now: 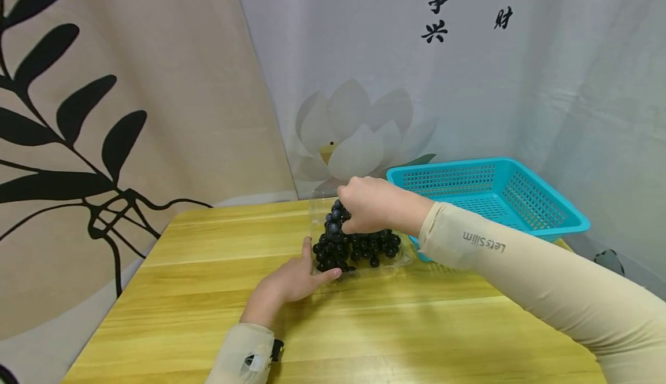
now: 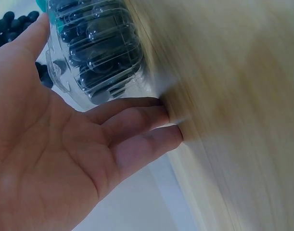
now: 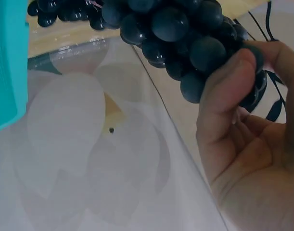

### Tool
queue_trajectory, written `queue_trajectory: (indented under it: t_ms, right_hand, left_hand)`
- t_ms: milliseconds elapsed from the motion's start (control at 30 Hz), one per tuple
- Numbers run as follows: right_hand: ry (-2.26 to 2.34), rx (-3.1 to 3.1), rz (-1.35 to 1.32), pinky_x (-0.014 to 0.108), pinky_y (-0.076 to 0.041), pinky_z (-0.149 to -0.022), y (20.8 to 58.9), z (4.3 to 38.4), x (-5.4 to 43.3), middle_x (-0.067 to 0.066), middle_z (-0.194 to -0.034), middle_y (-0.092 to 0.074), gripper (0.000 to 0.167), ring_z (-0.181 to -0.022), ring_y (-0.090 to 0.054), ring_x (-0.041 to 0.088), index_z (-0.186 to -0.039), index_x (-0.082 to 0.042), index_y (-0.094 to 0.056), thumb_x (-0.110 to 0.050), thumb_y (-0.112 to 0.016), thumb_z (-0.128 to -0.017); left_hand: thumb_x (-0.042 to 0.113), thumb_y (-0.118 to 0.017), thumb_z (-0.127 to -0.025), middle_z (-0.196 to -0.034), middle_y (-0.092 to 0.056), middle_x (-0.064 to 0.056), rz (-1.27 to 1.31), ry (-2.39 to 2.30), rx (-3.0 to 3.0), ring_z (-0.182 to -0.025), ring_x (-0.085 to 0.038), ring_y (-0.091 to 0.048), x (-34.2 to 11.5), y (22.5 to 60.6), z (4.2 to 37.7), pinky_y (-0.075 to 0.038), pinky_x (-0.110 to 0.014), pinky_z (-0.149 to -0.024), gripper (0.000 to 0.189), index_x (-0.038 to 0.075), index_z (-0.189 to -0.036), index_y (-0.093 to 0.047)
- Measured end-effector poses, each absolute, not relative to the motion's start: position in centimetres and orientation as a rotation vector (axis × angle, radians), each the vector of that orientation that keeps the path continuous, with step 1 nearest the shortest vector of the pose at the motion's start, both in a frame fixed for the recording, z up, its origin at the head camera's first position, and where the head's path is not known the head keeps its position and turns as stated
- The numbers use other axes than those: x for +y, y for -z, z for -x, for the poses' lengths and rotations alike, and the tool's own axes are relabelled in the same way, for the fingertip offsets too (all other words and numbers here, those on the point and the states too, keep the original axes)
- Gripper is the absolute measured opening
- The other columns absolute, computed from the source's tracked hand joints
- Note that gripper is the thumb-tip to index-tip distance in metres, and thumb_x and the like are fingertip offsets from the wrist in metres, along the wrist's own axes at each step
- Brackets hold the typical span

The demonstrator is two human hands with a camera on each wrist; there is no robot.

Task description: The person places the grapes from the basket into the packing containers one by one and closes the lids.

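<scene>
A clear plastic box (image 1: 318, 213) with dark grapes (image 1: 372, 245) stands on the table. My right hand (image 1: 372, 202) pinches the upper end of a bunch of grapes (image 3: 168, 29) between thumb and fingers. That bunch rises from the box, while more grapes lie lower at its right. At the box's near left corner is my left hand (image 1: 291, 280), its thumb reaching along the front and its fingers along the left side. In the left wrist view those fingers (image 2: 142, 144) are nearly straight, and their tips rest at the tabletop beside the ribbed box wall.
A turquoise plastic basket (image 1: 543, 190) with slotted walls stands at the back right, partly behind my right forearm. The wooden table (image 1: 208, 268) reaches back to a printed cloth (image 1: 270, 83) that hangs behind it.
</scene>
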State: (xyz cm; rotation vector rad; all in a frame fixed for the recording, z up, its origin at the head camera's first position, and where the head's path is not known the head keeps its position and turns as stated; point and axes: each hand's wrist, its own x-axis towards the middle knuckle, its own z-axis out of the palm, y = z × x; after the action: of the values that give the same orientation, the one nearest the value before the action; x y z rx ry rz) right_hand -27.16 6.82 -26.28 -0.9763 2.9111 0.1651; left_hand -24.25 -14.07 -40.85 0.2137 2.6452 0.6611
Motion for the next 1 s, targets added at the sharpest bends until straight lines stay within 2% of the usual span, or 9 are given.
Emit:
queue_trajectory:
  t_ms: [133,267,400,533,633,733,833,1000]
  right_hand:
    - [-0.182,2.9,1.007,0.036,-0.064,-0.075,27.6,26.9,6.5,0.008,-0.1,-0.073,0.056,-0.073,-0.071,0.017,-0.133,-0.002,-0.067,-0.043,-0.079,-0.096]
    - [-0.182,2.897,1.03,0.037,-0.064,-0.075,28.6,26.5,6.5,0.006,-0.099,-0.074,0.046,-0.074,-0.07,0.017,-0.122,-0.005,-0.072,-0.04,-0.081,-0.094]
    - [-0.214,2.903,1.074,0.036,-0.061,-0.068,29.2,26.3,6.5,0.003,-0.091,-0.073,0.034,-0.07,-0.065,0.015,-0.108,-0.008,-0.074,-0.035,-0.084,-0.09]
    - [-0.246,2.9,1.1,0.034,-0.057,-0.063,29.6,26.1,6.5,-0.001,-0.083,-0.068,0.028,-0.065,-0.059,0.013,-0.099,-0.012,-0.073,-0.034,-0.086,-0.088]
    - [-0.277,2.88,1.1,0.035,-0.058,-0.063,29.9,25.9,6.5,-0.001,-0.084,-0.069,0.027,-0.065,-0.061,0.014,-0.098,-0.013,-0.074,-0.034,-0.087,-0.087]
    - [-0.324,2.859,1.083,0.038,-0.063,-0.069,30.3,25.6,6.3,0.0,-0.094,-0.074,0.028,-0.073,-0.067,0.016,-0.102,-0.013,-0.076,-0.033,-0.088,-0.085]
    - [-0.357,2.835,1.043,0.039,-0.065,-0.073,30.4,25.3,6.0,0.001,-0.102,-0.076,0.028,-0.079,-0.07,0.017,-0.105,-0.013,-0.078,-0.032,-0.087,-0.086]
    - [-0.403,2.807,1.008,0.037,-0.063,-0.07,30.5,24.9,5.4,-0.001,-0.097,-0.074,0.019,-0.075,-0.065,0.016,-0.094,-0.018,-0.077,-0.034,-0.084,-0.088]
  left_hand:
    - [0.08,-0.055,-0.095,-0.137,-0.072,-0.019,-0.212,-0.663,2.647,-0.088,-0.021,-0.073,-14.1,40.8,24.2,-0.058,-0.047,-0.089,0.126,0.009,-0.169,0.017]
    - [0.08,-0.055,-0.095,-0.138,-0.072,-0.018,-0.216,-0.657,2.655,-0.092,-0.021,-0.073,-14.1,40.9,24.2,-0.058,-0.048,-0.092,0.126,0.008,-0.169,0.017]
    - [0.079,-0.055,-0.096,-0.136,-0.073,-0.018,-0.22,-0.658,2.663,-0.093,-0.021,-0.073,-14.1,41.0,24.2,-0.058,-0.049,-0.094,0.125,0.007,-0.169,0.016]
    - [0.079,-0.055,-0.096,-0.132,-0.074,-0.019,-0.228,-0.658,2.663,-0.086,-0.02,-0.072,-14.2,41.0,24.2,-0.058,-0.046,-0.089,0.125,0.007,-0.169,0.017]
    - [0.08,-0.056,-0.095,-0.128,-0.076,-0.018,-0.228,-0.656,2.663,-0.082,-0.019,-0.071,-14.1,40.9,24.2,-0.057,-0.045,-0.086,0.126,0.008,-0.169,0.017]
    - [0.08,-0.055,-0.095,-0.122,-0.078,-0.015,-0.236,-0.647,2.665,-0.081,-0.018,-0.07,-14.1,40.9,24.2,-0.057,-0.043,-0.084,0.127,0.007,-0.169,0.018]
    - [0.082,-0.055,-0.094,-0.106,-0.078,-0.009,-0.233,-0.655,2.658,-0.074,-0.019,-0.068,-14.1,40.9,24.2,-0.055,-0.039,-0.077,0.128,0.008,-0.169,0.018]
    - [0.081,-0.055,-0.094,-0.085,-0.072,-0.001,-0.233,-0.676,2.648,-0.062,-0.018,-0.06,-14.1,40.9,24.1,-0.047,-0.034,-0.064,0.128,0.009,-0.169,0.019]
